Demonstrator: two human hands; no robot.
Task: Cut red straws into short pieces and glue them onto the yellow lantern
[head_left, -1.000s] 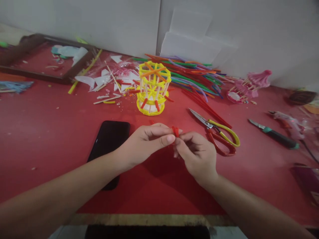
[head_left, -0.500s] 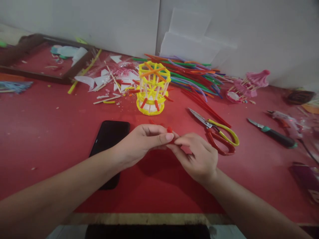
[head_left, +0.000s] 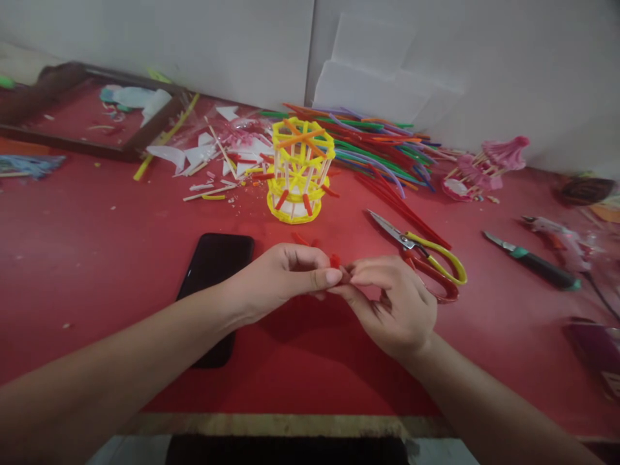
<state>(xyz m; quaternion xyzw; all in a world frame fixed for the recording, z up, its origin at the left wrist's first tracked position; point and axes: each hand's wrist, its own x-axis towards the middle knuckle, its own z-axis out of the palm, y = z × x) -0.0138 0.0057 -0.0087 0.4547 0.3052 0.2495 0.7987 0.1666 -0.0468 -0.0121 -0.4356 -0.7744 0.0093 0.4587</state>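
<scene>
Between my two hands, just above the red table, is a short red pipe cleaner (head_left: 334, 261). My left hand (head_left: 290, 274) pinches it between thumb and fingers, and its tip sticks up past the thumb. The fingertips of my right hand (head_left: 392, 300) are closed against the same piece, touching my left fingertips; most of it is hidden there. Behind my hands stands a small round tower of yellow pipe cleaners and thin sticks (head_left: 299, 174), with red and orange pieces on it. Scissors (head_left: 411, 248) with yellow and red handles lie beside my right hand.
A black phone (head_left: 216, 265) lies partly under my left forearm. At right are a utility knife (head_left: 537, 261), a glue gun (head_left: 562, 239) and a pink model (head_left: 489, 168). Coloured pipe cleaners (head_left: 378, 148) and scraps (head_left: 203, 152) lie at the back, near a wooden frame (head_left: 72, 143).
My hands have shifted slightly right, and my right hand has turned a little around the red pipe cleaner. The whole view has moved a touch; the things on the table lie as before.
</scene>
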